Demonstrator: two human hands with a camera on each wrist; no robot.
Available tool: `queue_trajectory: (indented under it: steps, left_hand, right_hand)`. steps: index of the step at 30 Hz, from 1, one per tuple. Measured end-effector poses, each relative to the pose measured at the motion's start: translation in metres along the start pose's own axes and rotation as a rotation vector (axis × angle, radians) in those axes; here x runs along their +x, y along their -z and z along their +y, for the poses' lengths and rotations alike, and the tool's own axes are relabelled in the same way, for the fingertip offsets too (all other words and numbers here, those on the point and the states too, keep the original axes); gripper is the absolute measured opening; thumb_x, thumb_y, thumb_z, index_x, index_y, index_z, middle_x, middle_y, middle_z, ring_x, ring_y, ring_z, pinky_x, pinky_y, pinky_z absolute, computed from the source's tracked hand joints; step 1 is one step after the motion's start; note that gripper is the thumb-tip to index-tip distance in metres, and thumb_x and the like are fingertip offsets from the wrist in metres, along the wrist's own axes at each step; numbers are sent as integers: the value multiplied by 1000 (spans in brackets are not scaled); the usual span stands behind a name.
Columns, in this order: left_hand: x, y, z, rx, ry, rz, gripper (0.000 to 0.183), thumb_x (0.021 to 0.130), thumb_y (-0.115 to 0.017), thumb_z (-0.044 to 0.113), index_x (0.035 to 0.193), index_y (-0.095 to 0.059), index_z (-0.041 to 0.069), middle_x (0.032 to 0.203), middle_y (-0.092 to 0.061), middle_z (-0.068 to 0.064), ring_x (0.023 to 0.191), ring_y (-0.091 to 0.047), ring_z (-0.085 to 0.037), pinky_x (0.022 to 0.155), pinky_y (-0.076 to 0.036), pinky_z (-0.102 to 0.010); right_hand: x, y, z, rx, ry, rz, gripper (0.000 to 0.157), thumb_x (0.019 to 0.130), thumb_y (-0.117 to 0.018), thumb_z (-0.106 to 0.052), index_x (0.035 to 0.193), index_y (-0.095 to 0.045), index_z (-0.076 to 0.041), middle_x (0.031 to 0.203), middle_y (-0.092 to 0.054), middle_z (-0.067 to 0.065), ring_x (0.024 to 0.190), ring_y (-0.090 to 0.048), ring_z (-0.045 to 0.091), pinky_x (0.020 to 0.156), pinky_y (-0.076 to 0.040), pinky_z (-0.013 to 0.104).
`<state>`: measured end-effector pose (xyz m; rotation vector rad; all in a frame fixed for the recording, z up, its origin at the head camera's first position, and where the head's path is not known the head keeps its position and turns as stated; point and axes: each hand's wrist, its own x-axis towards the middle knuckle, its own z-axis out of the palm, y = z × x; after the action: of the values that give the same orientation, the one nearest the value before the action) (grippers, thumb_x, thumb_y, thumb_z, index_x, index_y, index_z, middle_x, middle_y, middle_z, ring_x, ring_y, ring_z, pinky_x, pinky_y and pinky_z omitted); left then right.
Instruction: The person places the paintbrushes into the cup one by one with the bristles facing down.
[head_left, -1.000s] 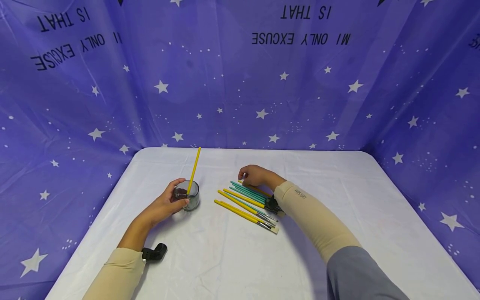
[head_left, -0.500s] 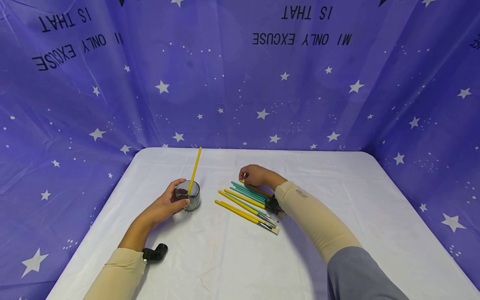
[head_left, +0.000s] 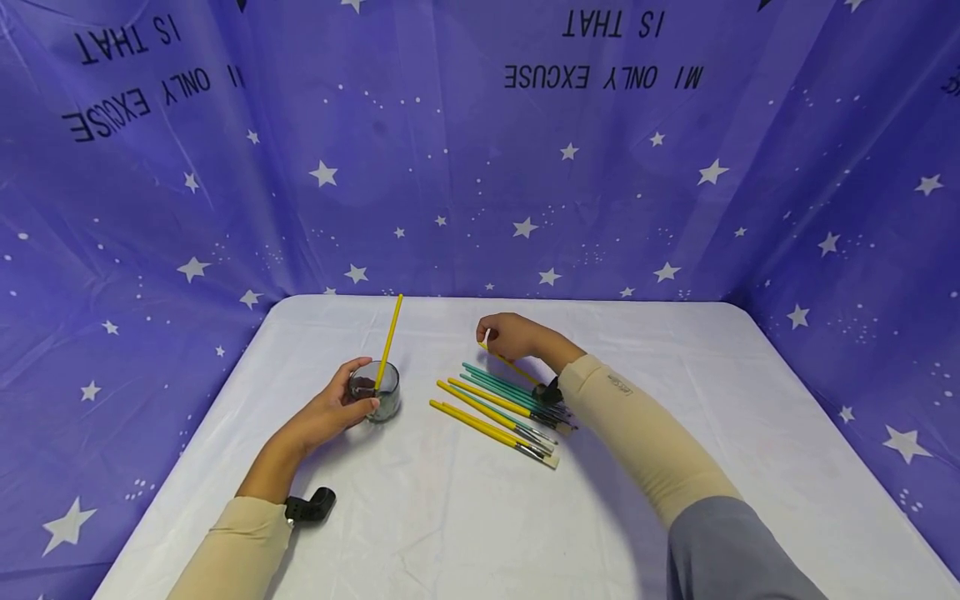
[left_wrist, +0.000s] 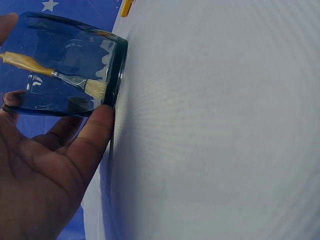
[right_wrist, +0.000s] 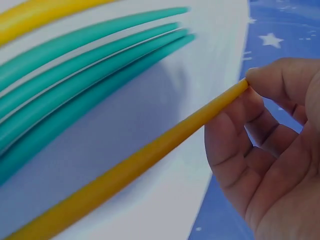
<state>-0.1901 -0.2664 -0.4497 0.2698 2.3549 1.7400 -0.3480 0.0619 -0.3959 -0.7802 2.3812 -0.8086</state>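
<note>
My left hand (head_left: 322, 415) holds a small clear glass (head_left: 389, 403) on the table, fingers and thumb curved round its sides. Inside leans a yellow-handled paintbrush (head_left: 389, 337), bristles down; the left wrist view shows its pale bristles (left_wrist: 95, 89) near the glass bottom. My right hand (head_left: 513, 336) pinches the handle end of another yellow paintbrush (right_wrist: 135, 161) between thumb and fingertips. That handle slants above the table, and its bristle end is out of sight. Just nearer than this hand lie teal paintbrushes (head_left: 491, 382) and yellow paintbrushes (head_left: 476, 423), side by side.
A white cloth (head_left: 420, 517) covers the table, with a purple star-printed curtain (head_left: 480, 192) behind and at both sides. Black wrist cameras stick out from the left sleeve (head_left: 311, 506) and the right sleeve, the latter over the brushes' bristle ends.
My right hand has lifted slightly and moved away from the row of brushes, raising the yellow paintbrush it pinches. My left hand and the glass have stayed still.
</note>
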Motion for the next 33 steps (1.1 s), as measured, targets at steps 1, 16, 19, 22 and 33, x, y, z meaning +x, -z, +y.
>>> queue_trajectory:
  steps: [1, 16, 19, 22, 33]
  left_hand:
    - [0, 0, 0, -1, 1, 0, 74, 96, -65, 13, 154, -19, 14, 130, -46, -26, 101, -51, -25, 80, -48, -29]
    - [0, 0, 1, -11, 12, -8, 75, 96, -65, 14, 154, -18, 14, 131, -45, -26, 103, -51, -25, 81, -48, -29]
    - [0, 0, 1, -17, 13, -11, 76, 96, -65, 14, 154, -17, 14, 130, -45, -26, 101, -51, -25, 81, -47, -29]
    - [0, 0, 1, -18, 11, -11, 76, 96, -65, 14, 154, -16, 13, 129, -45, -26, 99, -50, -24, 80, -47, -29]
    - [-1, -1, 2, -8, 20, -8, 76, 96, -65, 15, 155, -17, 14, 133, -43, -27, 102, -51, -26, 81, -48, -30]
  right_hand:
    - [-1, 2, -2, 4, 8, 9, 24, 98, -50, -1, 120, -58, 1, 73, -49, 4, 55, -43, 16, 52, -39, 29]
    - [-13, 20, -15, 153, 43, 66, 14, 100, -51, -6, 114, -55, -7, 98, -55, 12, 78, -56, 25, 80, -52, 54]
    - [-16, 22, -16, 203, 48, 84, 15, 100, -51, -5, 114, -55, -7, 99, -54, 13, 77, -55, 26, 81, -51, 58]
    - [-17, 22, -17, 232, 49, 103, 15, 99, -52, -4, 114, -54, -7, 100, -53, 13, 79, -56, 26, 81, -51, 57]
    - [-18, 22, -22, 369, 67, 181, 10, 100, -52, -2, 109, -52, -6, 99, -52, 12, 85, -57, 28, 75, -54, 51]
